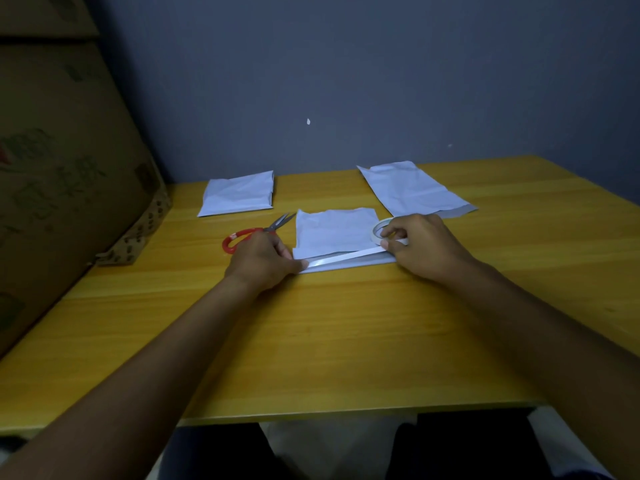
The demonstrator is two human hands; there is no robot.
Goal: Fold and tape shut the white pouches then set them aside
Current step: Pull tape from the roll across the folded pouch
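A folded white pouch (334,233) lies in the middle of the yellow table (311,341). A strip of tape (346,258) stretches across its near edge. My left hand (263,259) pinches the strip's free end at the pouch's left corner. My right hand (420,245) grips the tape roll (381,230) at the pouch's right side. A folded white pouch (239,197) rests at the back left. An unfolded white pouch (412,188) lies flat at the back right.
Red-handled scissors (254,233) lie just behind my left hand, blades pointing right. Large cardboard boxes (65,174) stand along the table's left side. A grey wall (346,81) runs behind the table.
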